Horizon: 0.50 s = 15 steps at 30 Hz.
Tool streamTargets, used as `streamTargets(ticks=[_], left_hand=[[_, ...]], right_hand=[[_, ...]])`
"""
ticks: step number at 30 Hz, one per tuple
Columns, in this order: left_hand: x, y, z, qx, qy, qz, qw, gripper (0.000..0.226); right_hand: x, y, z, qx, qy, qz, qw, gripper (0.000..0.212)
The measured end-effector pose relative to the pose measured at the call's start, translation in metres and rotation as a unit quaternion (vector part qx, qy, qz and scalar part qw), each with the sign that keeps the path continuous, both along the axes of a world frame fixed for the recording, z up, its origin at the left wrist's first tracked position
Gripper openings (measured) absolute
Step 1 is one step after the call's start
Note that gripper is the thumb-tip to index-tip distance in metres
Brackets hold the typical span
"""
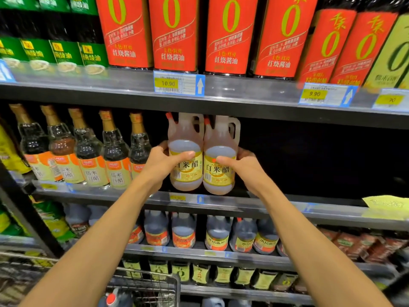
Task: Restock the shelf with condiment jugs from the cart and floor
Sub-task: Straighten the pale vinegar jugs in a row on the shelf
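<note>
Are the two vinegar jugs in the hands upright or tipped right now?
Upright. The left jug and right jug stand side by side, red caps up, handles at top, gripped by the left hand and right hand.

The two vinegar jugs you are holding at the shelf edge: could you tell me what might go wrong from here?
Each hand, left and right, holds its jug by the body, not the handle, so the left jug or right jug could slip. Sliding them leftward might knock the glass bottles.

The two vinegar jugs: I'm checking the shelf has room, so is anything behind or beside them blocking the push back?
Nothing visible does. The left jug and right jug sit at the shelf edge; behind and rightward is dark, seemingly empty space.
</note>
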State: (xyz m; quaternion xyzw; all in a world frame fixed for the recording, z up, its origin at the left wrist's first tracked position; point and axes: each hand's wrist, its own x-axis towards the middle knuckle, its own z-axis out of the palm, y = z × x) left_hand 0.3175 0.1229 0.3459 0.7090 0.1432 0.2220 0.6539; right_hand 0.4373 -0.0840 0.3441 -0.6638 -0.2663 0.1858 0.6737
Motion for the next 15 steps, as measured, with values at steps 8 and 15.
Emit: streamTargets(ticks=[8, 15], left_hand=[[0.0, 0.004, -0.014, 0.011, -0.011, 0.028, 0.999, 0.092], [0.003, 0.006, -0.033, 0.044, 0.011, 0.039, 0.998, 0.079]], right_hand=[[0.009, 0.007, -0.018, 0.022, -0.002, 0.024, 0.999, 0.053], [0.011, 0.006, -0.037, 0.009, 0.004, 0.023, 1.0, 0.073]])
